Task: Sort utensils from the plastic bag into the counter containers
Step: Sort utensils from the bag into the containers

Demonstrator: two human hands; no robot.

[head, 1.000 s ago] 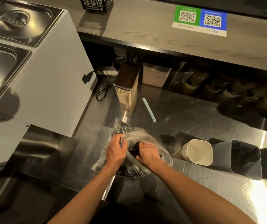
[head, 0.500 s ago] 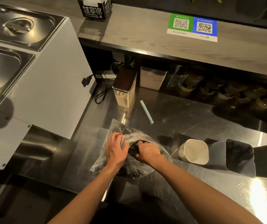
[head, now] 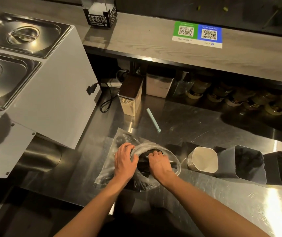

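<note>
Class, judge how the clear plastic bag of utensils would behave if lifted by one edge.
Probably floppy: the thin plastic bag crumples around the left hand and right hand. Likely to sag bottom-heavy, since dark utensils lie bunched inside. Glossy film may slip on the steel counter.
</note>
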